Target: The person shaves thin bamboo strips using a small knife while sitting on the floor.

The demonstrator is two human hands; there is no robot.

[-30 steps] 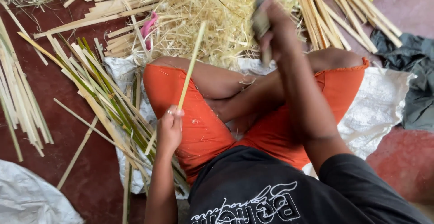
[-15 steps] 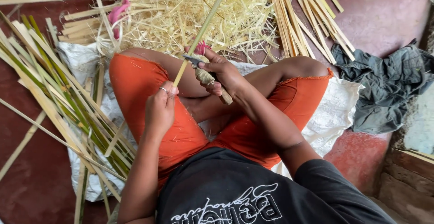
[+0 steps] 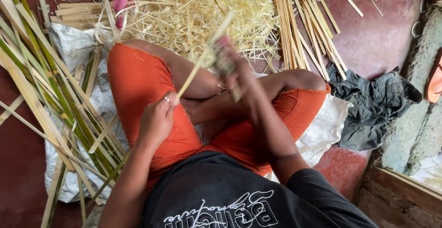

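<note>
I sit cross-legged in orange shorts on a white sack (image 3: 322, 131). My left hand (image 3: 156, 120) grips the lower end of a thin pale bamboo strip (image 3: 202, 60) that slants up and to the right. My right hand (image 3: 232, 69), blurred by motion, is closed on a knife (image 3: 225, 64) whose handle sticks down toward my lap. The blade rests against the strip about halfway up. The blade's edge is hidden by blur.
A heap of pale bamboo shavings (image 3: 193, 11) lies in front of my knees. Green and pale split strips (image 3: 50, 90) are on my left, a bundle of straight slats (image 3: 299, 21) on my right. A dark cloth (image 3: 373, 103) lies beside a low concrete wall (image 3: 414, 117).
My right hand came down from high over the shavings to the strip, then slid the knife up along it away from me. My left hand stayed on the strip's lower end.
</note>
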